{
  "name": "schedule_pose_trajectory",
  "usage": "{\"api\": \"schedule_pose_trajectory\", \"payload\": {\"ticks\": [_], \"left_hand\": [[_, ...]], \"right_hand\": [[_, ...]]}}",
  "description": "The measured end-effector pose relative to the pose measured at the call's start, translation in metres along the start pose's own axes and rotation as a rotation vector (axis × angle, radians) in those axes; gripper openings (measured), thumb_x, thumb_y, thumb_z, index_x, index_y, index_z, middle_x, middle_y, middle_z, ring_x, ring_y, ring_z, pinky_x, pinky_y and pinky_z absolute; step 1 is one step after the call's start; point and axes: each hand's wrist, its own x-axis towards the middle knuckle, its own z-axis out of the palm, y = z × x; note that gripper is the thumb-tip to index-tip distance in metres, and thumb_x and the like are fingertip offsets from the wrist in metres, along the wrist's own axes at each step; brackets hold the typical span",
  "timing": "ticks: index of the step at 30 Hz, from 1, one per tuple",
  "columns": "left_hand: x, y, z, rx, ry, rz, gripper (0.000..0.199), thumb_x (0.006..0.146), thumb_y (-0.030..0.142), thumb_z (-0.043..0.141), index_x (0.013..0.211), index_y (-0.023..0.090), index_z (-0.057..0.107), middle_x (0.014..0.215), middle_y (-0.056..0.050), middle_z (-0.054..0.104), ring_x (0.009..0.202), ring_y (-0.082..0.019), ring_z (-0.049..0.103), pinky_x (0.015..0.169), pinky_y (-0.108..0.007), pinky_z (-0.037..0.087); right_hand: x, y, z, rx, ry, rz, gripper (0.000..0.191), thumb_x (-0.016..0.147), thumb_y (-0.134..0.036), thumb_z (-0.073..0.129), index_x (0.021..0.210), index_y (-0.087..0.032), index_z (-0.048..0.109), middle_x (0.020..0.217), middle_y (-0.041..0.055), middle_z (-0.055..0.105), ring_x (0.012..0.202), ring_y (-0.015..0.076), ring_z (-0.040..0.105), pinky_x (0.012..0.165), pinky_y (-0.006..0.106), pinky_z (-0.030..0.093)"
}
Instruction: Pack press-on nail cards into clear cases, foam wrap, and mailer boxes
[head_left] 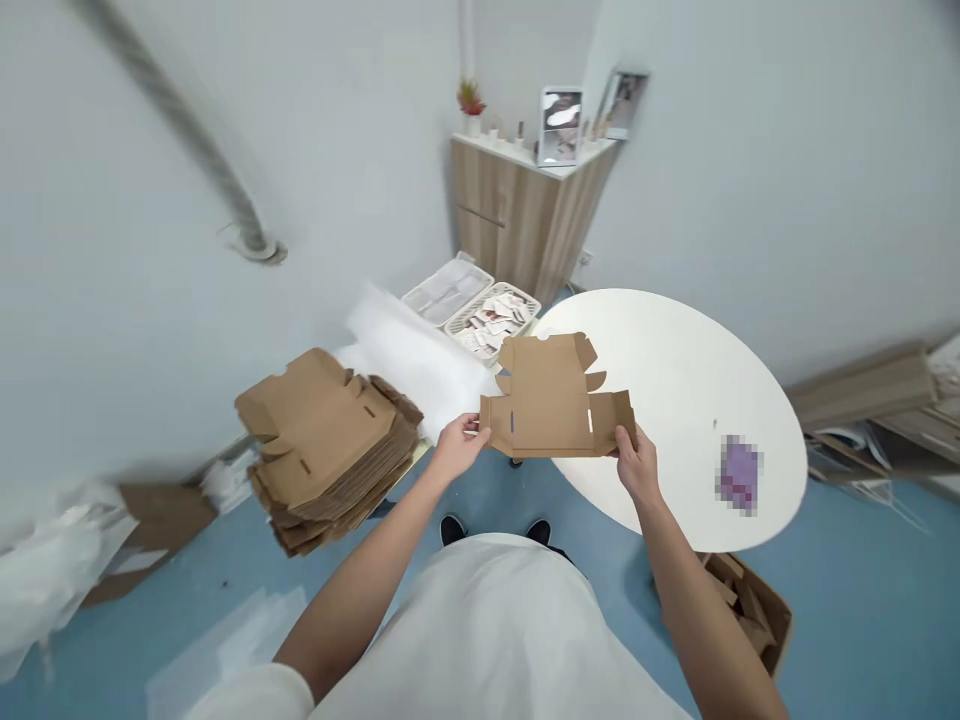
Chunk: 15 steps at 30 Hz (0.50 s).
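Note:
A flat, die-cut cardboard box blank (551,400) spans the gap between my two hands, held out over the near left part of the round white table. My left hand (460,446) pinches its left side flap between thumb and fingers. On the opposite side, my right hand (637,462) grips the right flap, which is bent upward. The blank's broad panel with small tabs points away from me, and slots show near both sides. To my left lies a thick stack of similar cardboard blanks (330,430), apart from my left hand.
The round white table (660,370) carries a blurred-out purple item (739,475). Behind the stack are white sheeting (420,360) and a white basket (495,315) of printed cards. A carton of cardboard pieces (750,610) sits on the floor by the table; a wooden cabinet (517,210) fills the corner.

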Motion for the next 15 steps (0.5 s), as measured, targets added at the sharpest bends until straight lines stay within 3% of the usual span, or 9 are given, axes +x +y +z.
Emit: {"api": "schedule_pose_trajectory", "payload": {"ticks": [3, 7, 11, 15], "left_hand": [[0.013, 0.015, 0.05, 0.169, -0.102, 0.041, 0.023, 0.071, 0.02, 0.049, 0.091, 0.018, 0.061, 0.086, -0.003, 0.066, 0.064, -0.013, 0.061, 0.061, -0.025, 0.048], [0.031, 0.032, 0.109, 0.371, -0.168, 0.117, 0.027, 0.072, 0.015, 0.043, 0.092, 0.018, 0.061, 0.086, -0.002, 0.067, 0.067, -0.014, 0.061, 0.063, -0.025, 0.047], [0.047, 0.04, 0.157, 0.532, -0.251, 0.142, 0.028, 0.073, 0.017, 0.043, 0.094, 0.019, 0.062, 0.088, -0.002, 0.067, 0.068, -0.015, 0.061, 0.062, -0.025, 0.045], [0.061, 0.04, 0.183, 0.629, -0.323, 0.175, 0.027, 0.075, 0.018, 0.042, 0.092, 0.02, 0.062, 0.089, -0.002, 0.067, 0.07, -0.016, 0.061, 0.061, -0.025, 0.044]], "right_hand": [[-0.01, 0.032, -0.045, -0.006, 0.083, 0.061, 0.051, 0.076, -0.055, 0.042, 0.107, -0.016, 0.052, 0.088, 0.0069, 0.059, 0.073, 0.018, 0.055, 0.056, 0.03, 0.05], [-0.016, 0.068, -0.089, -0.073, 0.129, 0.13, 0.048, 0.079, -0.053, 0.036, 0.107, -0.018, 0.052, 0.092, 0.0072, 0.059, 0.077, 0.0199, 0.055, 0.063, 0.034, 0.049], [-0.015, 0.094, -0.115, -0.267, 0.176, 0.159, 0.041, 0.08, -0.048, 0.031, 0.09, -0.018, 0.057, 0.089, 0.0087, 0.059, 0.086, 0.0224, 0.053, 0.077, 0.037, 0.043], [-0.013, 0.115, -0.126, -0.323, 0.19, 0.256, 0.033, 0.08, -0.04, 0.028, 0.073, -0.02, 0.054, 0.076, 0.0061, 0.055, 0.077, 0.0208, 0.052, 0.071, 0.033, 0.041]]}}
